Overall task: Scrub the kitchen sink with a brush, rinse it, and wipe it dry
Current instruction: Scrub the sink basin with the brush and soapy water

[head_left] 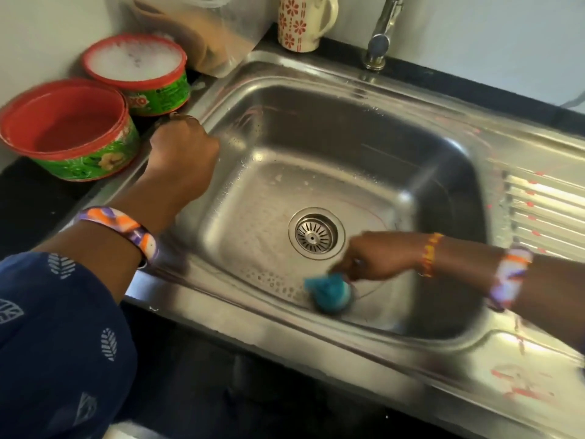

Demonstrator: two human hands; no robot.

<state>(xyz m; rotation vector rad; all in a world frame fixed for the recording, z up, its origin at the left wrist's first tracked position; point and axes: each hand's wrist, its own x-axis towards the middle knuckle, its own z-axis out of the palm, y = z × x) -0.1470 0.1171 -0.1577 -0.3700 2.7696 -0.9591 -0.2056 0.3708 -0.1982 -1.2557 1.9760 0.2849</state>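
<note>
The stainless steel sink (319, 128) fills the middle of the head view, with soap foam on its floor left of the round drain (316, 232). My right hand (376, 256) reaches in from the right and is shut on a blue scrub brush (330, 293), which presses against the basin's near wall just below the drain. The hand and brush are blurred. My left hand (183, 147) is closed in a fist and rests on the sink's left rim; I cannot see anything in it.
Two red-rimmed green tubs stand on the dark counter at left: the near tub (68, 134) looks empty, the far tub (136, 63) holds foam. A floral mug (300, 20) and the tap (381, 36) stand behind the basin. The ribbed drainboard (544, 213) lies at right.
</note>
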